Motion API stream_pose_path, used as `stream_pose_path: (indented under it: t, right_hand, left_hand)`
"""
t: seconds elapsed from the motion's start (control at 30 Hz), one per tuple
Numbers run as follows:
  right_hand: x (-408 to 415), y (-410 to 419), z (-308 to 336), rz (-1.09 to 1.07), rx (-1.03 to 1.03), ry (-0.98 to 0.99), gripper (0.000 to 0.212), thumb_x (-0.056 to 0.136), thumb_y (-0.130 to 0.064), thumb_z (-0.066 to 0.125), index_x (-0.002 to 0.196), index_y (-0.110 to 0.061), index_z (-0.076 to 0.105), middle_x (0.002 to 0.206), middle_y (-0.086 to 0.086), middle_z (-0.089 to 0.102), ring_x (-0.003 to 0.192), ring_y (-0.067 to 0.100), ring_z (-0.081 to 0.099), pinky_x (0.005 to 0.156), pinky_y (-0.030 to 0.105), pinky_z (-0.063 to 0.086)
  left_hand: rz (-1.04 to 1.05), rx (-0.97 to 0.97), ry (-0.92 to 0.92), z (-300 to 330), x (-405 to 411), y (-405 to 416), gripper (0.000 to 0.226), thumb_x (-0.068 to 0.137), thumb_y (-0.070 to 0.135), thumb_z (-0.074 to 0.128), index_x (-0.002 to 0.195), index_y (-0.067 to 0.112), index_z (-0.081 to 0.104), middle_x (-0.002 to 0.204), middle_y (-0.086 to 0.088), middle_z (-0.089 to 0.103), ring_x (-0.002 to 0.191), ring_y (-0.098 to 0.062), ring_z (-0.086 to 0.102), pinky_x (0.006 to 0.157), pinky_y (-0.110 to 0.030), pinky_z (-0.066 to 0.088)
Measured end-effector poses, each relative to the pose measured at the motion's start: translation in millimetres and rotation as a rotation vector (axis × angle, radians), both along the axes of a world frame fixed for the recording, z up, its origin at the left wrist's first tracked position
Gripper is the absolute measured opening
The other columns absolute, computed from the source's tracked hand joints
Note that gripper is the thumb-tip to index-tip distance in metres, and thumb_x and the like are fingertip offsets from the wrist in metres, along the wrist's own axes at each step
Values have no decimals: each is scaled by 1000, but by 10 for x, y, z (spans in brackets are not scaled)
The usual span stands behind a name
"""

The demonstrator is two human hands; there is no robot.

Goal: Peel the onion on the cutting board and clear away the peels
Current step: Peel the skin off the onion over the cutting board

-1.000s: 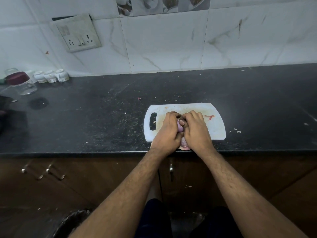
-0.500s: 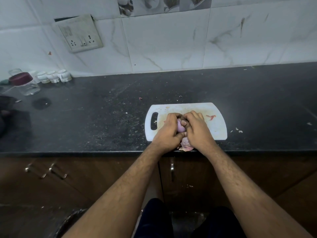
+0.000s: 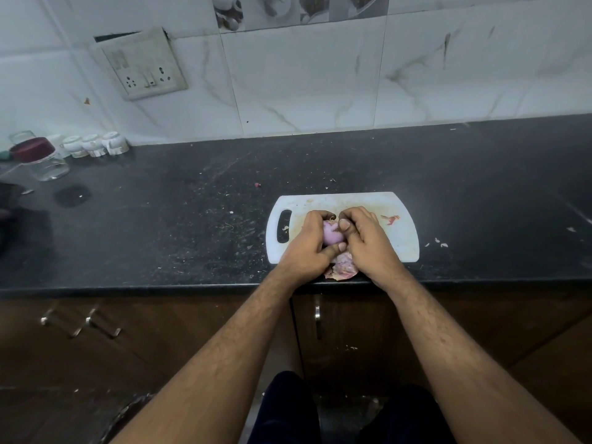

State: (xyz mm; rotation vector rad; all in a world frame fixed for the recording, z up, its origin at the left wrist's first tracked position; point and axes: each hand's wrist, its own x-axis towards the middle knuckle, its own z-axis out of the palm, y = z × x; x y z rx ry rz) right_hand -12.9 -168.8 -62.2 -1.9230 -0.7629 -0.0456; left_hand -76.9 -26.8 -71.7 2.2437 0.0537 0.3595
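Hands: left hand point(image 3: 306, 248) and right hand point(image 3: 365, 241) grip pale purple onion point(image 3: 331, 236), now more exposed; loose pink peels point(image 3: 342, 269) remain.

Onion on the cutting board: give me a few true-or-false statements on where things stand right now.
1. Both hands hold the onion over the cutting board. True; left hand, right hand.
2. The onion shows pale purple flesh. True.
3. The loose peels lie at the board's far edge. False: they lie at the near edge, by the counter's edge.
4. A knife lies on the board. False: none is visible.
5. The board's handle slot is on its right end. False: it is on the left end.
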Motion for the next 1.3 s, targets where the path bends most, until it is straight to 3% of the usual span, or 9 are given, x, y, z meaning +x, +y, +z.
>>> stream_pose_path:
  t: [0.13,0.2,0.37,0.47,0.67,0.9,1.03,1.2,1.3]
  right_hand:
    - [10,-66,4,-45,289,220,16,107,-17,47,98,-26,58,99,3,62,86,12,59,65,25,53]
    - [22,-90,-5,-56,345,225,15,106,-14,50,102,-23,60,98,-5,66,86,7,61,70,22,53]
    - [3,-28,-15,68,177,101,24,98,-16,65,119,-27,71,117,-14,66,114,5,61,95,23,50]
    - [-16,-10,9,52,90,36,25,92,-22,73,116,-28,76,113,-16,64,112,5,58,92,19,47]
    - [-12,-8,0,-44,109,13,18,91,-22,75,108,-23,79,100,-13,62,104,15,61,88,25,51]
    - [0,25,-40,-154,-67,-141,17,102,-18,58,107,-13,72,99,-10,57,102,13,48,81,3,33]
    - [52,-16,-46,-219,18,-70,15,100,-12,59,105,-14,72,103,-7,61,98,11,58,80,2,37]
    - [31,16,-65,-280,30,-40,27,99,-11,60,123,-13,71,118,-2,69,105,8,61,89,12,41]
    - [1,36,-47,-286,59,-43,14,100,-24,62,106,-18,74,102,-5,69,94,9,63,77,11,41]
  left_hand:
    - [-7,-21,-1,3,-3,1,59,93,25,73,139,14,37,129,-1,54,114,-15,57,101,-34,49]
    - [-2,-37,3,15,-8,-4,59,94,22,74,140,14,37,129,0,53,114,-12,56,100,-29,47]
    - [-15,-109,-3,29,-4,8,64,92,14,76,139,9,34,130,1,52,121,-13,57,106,-29,49]
    - [-18,-176,2,37,-2,33,69,89,9,77,141,10,31,135,-1,49,126,-14,57,110,-32,50]
    - [0,-226,-14,11,-14,53,56,83,26,79,129,19,47,122,3,61,117,-17,63,105,-42,54]
    - [-6,-192,-6,46,-34,52,50,86,26,77,126,19,49,120,0,65,114,-17,64,103,-44,53]
    - [3,-192,-7,45,-41,73,50,87,20,80,126,21,49,119,0,64,113,-17,64,102,-37,53]
    - [73,-257,-51,45,-64,53,49,82,17,86,118,21,52,112,3,67,106,-14,67,92,-28,56]
    - [96,-289,-85,47,-75,37,50,81,13,86,117,19,52,113,3,67,106,-12,67,90,-22,55]
